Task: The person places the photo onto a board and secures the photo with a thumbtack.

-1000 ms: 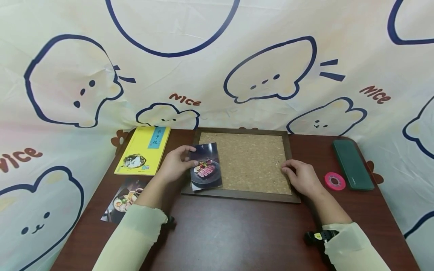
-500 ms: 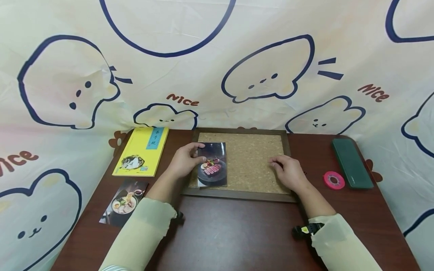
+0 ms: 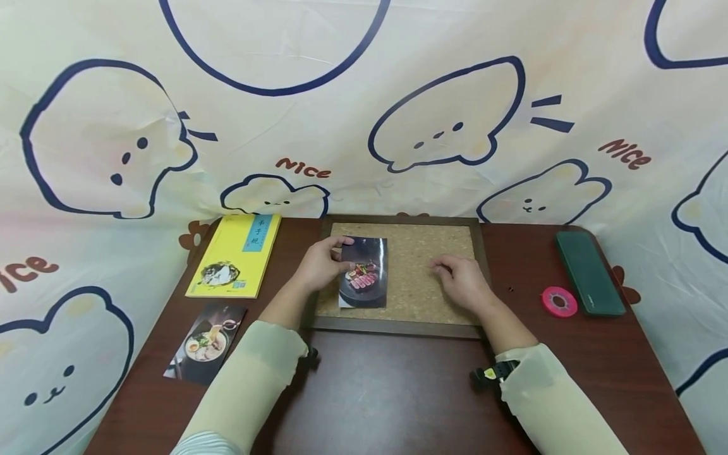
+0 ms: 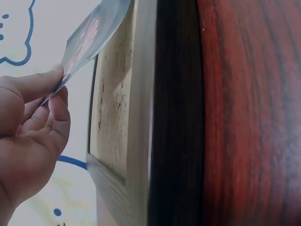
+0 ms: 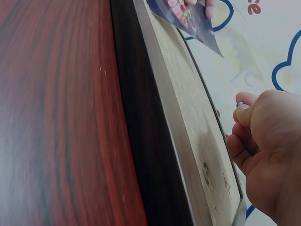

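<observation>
My left hand [image 3: 321,265] pinches the left edge of a glossy photo card [image 3: 364,292] showing sliced meat on a dark plate. In the left wrist view the card [image 4: 89,40] is held slightly bent, with a gap to the cork surface. Below it lies a cork board [image 3: 409,253] with a brown wooden frame. Over the board's right half, my right hand [image 3: 463,284] pinches a tiny metal piece [image 5: 240,104] that looks like a thumbtack; the fingers hide most of it. A second photo card [image 3: 207,341], with a bowl of noodles, lies beside my left forearm.
A yellow book [image 3: 233,256] lies at the back left of the dark wooden table [image 3: 364,392]. To the right are a pink tape roll [image 3: 559,301], a green box [image 3: 589,273] and a tiny dark speck [image 3: 510,289]. A printed cloth [image 3: 341,126] hangs behind.
My left hand has carried the meat photo card rightward, further over the cork board. The right hand has left the board's right edge and moved left toward the card.
</observation>
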A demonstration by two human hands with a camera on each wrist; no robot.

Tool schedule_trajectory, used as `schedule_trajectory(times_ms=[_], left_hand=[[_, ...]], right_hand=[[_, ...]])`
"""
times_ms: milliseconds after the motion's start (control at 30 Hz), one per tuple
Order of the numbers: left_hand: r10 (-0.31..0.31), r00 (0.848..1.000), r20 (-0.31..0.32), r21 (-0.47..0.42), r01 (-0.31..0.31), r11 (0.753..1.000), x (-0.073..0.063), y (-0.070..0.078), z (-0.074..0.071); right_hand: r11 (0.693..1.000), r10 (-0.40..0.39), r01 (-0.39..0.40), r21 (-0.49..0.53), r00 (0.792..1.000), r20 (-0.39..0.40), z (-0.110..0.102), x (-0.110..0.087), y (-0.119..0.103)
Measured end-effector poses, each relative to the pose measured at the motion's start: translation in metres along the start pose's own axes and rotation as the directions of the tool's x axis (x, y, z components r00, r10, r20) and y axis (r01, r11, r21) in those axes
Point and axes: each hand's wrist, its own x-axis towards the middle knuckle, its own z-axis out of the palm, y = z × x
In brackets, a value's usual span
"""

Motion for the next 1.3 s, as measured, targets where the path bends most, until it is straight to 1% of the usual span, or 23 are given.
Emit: schedule_trajectory(times_ms=[100, 167, 333, 467, 633, 833, 1067, 1300], left_hand=[[0.013, 1.0, 0.009, 0.025, -0.014, 1.0, 0.005, -0.001, 0.002], [0.007, 1.0, 0.015, 0.039, -0.008, 0.999, 0.008, -0.002, 0.004], [-0.007, 0.999, 0.036, 0.062, 0.005, 0.998, 0.014, -0.005, 0.008], [0.021, 0.999, 0.046, 0.117, -0.026, 0.993, 0.018, -0.007, 0.012], [0.049, 0.998, 0.042, 0.188, -0.056, 0.98, 0.021, -0.009, 0.017], [0.025, 0.998, 0.064, 0.208, -0.038, 0.977, 0.023, -0.01, 0.021], [0.008, 0.995, 0.098, 0.212, -0.029, 0.977, 0.026, -0.013, 0.02], [-0.003, 0.993, 0.121, 0.219, -0.023, 0.975, 0.029, -0.018, 0.018]], right_hand=[[1.0, -0.016, 0.016, 0.001, 1.0, 0.004, 0.005, 0.005, -0.005], [1.0, -0.02, 0.02, 0.0, 1.0, 0.011, 0.009, 0.009, -0.008], [1.0, 0.005, -0.006, 0.016, 0.999, 0.052, 0.017, 0.016, -0.019], [0.999, 0.017, -0.02, 0.038, 0.997, 0.071, 0.022, 0.023, -0.027], [0.998, 0.022, -0.027, 0.058, 0.996, 0.088, 0.028, 0.033, -0.034], [0.996, 0.056, -0.065, 0.063, 0.989, 0.134, 0.033, 0.043, -0.041], [0.998, 0.025, -0.033, 0.059, 0.99, 0.135, 0.04, 0.058, -0.05], [0.997, 0.021, -0.031, 0.071, 0.99, 0.138, 0.052, 0.077, -0.058]])
